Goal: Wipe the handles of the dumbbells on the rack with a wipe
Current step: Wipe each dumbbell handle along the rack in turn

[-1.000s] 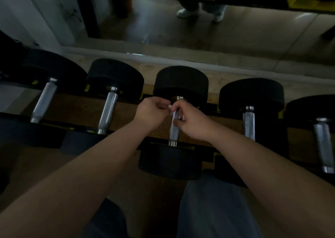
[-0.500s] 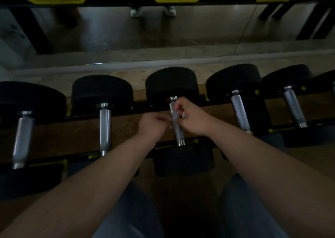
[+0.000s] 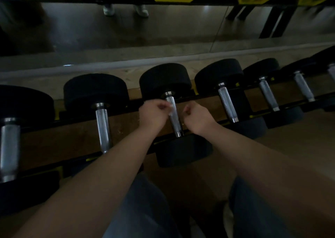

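The left hand (image 3: pixel 154 113) is pinching a small pale wipe (image 3: pixel 170 110) against the upper handle (image 3: pixel 175 124) of the middle dumbbell (image 3: pixel 165 80) on the rack (image 3: pixel 81 158), while the right hand (image 3: pixel 197 119) is hovering clenched just right of it. Open gaps are separating this handle from its neighbours. Half a second ago the right hand was gripping the handle.

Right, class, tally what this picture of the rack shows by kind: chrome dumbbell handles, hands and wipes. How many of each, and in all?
chrome dumbbell handles: 7, the rightmost cut by the picture's edge
hands: 2, left hand and right hand
wipe: 1, a small white bit at the left hand's fingertips
total: 10
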